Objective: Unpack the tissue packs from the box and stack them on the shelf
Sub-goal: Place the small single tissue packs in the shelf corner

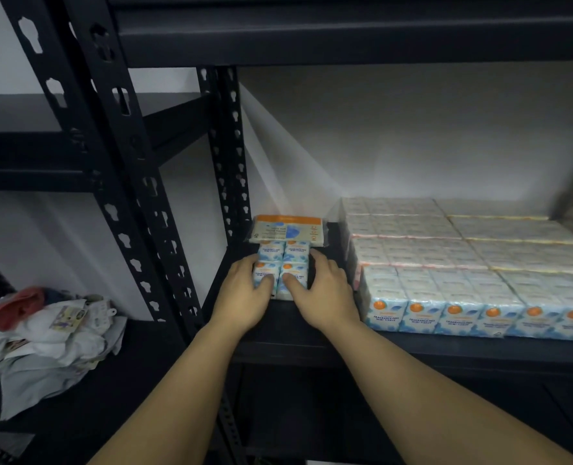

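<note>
A small block of tissue packs (282,267) is gripped from both sides on the black shelf (312,317), near its left post (226,156). The left hand (244,297) is pressed against the block's left side, the right hand (325,290) against its right, with both thumbs laid on the near face. Just behind the block, touching it, a flat orange-topped pack (288,229) is seen. To the right, a large stack of packs (463,263) is laid in rows. On the lower left shelf, crumpled bags (43,337) are piled.
</note>
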Tool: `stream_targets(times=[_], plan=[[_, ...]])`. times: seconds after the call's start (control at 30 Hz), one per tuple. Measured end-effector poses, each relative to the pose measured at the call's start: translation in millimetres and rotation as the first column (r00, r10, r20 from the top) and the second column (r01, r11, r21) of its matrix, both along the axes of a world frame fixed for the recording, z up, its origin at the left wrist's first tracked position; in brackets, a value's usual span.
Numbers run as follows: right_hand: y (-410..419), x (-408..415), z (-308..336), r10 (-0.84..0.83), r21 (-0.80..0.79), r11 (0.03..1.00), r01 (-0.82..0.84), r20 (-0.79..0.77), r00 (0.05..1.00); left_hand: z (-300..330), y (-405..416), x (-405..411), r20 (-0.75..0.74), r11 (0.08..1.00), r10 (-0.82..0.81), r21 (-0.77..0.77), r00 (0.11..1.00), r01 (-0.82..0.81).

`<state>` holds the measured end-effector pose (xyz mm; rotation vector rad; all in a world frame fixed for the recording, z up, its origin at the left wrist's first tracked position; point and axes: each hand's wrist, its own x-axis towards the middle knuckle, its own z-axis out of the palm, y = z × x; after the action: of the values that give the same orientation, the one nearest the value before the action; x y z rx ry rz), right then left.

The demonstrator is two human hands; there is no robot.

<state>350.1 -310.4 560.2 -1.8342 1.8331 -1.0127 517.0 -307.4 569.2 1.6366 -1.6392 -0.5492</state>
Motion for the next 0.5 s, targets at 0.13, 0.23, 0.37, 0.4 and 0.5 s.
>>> stream_targets(times=[0.13,0.23,0.37,0.4,0.5], plan=[[-10,2,-1,0.002,0.039,0.999,0.001,-0.077,0.997,1,-13,-5,-0.016,0.999,-0.040,0.018,0.999,0.040],[-12,1,-2,0.017,0.053,0.999,-0.011,-0.115,0.993,-5,-14,-4,0.019,0.998,-0.030,0.047,0.999,0.029],[-14,0,-5,0.013,0.052,0.999,-0.006,-0.129,0.992,-10,-15,-1,0.037,0.998,-0.024,0.056,0.999,0.022],[-14,0,-5,0.012,0.056,0.998,-0.005,-0.131,0.991,-10,-15,0,0.048,0.998,-0.031,0.056,0.998,0.028],[-14,0,-4,0.008,0.054,0.999,-0.001,-0.137,0.990,-12,-18,0,0.081,0.998,-0.038,0.062,0.996,0.033]])
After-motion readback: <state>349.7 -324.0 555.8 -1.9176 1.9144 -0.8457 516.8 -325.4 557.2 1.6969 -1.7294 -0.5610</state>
